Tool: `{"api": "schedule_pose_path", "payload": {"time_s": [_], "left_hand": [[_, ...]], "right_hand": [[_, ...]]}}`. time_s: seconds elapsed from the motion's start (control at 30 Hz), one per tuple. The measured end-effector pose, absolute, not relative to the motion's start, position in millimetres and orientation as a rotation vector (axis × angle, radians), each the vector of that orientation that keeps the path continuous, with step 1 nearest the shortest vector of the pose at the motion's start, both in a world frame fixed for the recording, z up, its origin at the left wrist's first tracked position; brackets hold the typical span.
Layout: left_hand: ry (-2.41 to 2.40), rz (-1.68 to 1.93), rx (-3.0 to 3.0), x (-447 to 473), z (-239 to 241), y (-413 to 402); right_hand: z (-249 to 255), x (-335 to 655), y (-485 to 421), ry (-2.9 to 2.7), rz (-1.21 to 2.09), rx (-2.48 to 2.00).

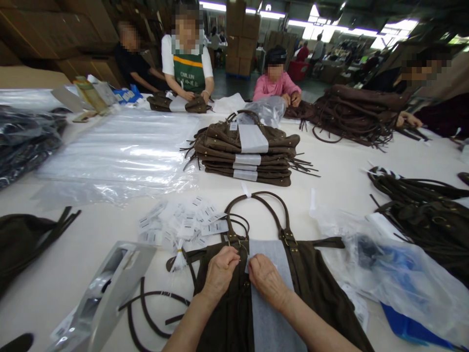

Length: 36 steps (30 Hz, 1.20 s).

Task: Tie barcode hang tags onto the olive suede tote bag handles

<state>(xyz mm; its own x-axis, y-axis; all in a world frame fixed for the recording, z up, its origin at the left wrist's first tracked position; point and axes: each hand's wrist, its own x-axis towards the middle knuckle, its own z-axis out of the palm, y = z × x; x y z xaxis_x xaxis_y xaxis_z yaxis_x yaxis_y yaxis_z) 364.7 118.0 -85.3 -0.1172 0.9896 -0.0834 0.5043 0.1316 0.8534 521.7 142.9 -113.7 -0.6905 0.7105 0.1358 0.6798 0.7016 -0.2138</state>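
A dark brown handbag (318, 288) lies flat on the white table (337, 186) right in front of me, its two handles looping away from me. A grey paper strip (269, 313) runs down its middle. My left hand (220, 271) is curled with fingers pinched at the bag's top edge, near the buckle. My right hand (266, 276) is likewise curled, fingertips pressing the top of the grey strip. What the pinched fingers hold is hidden. A pile of white barcode tags (183, 225) lies just beyond my left hand.
A stack of folded brown bags (249, 156) banded with grey paper sits mid-table. Clear plastic sleeves (120, 151) spread at left, a plastic bag (403, 278) at right, more brown bags (421, 210) far right. Several people work along the far edge.
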Motion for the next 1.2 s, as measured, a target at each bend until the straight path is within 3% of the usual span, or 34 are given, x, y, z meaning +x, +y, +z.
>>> {"api": "schedule_pose_path", "payload": {"time_s": [0.37, 0.67, 0.83, 1.07, 1.2], "left_hand": [[1.68, 0.799, 1.417, 377.7, -94.1, 122.6], [1.701, 0.788, 1.375, 379.2, -97.1, 126.0], [1.726, 0.79, 1.355, 379.4, -98.6, 126.6], [1.729, 0.861, 1.302, 380.6, -91.4, 124.6], [1.787, 0.959, 1.304, 380.6, -88.6, 121.1]], "right_hand": [[-95.4, 506.5, 145.3, -2.026, 1.137, -1.447], [-96.1, 504.2, 149.4, -1.199, 1.822, -1.327], [-94.9, 503.5, 147.4, -1.106, 1.87, -1.29], [-99.1, 506.4, 147.8, -1.354, 1.541, -1.341], [-95.1, 505.2, 151.4, -1.265, 1.657, -1.294]]}}
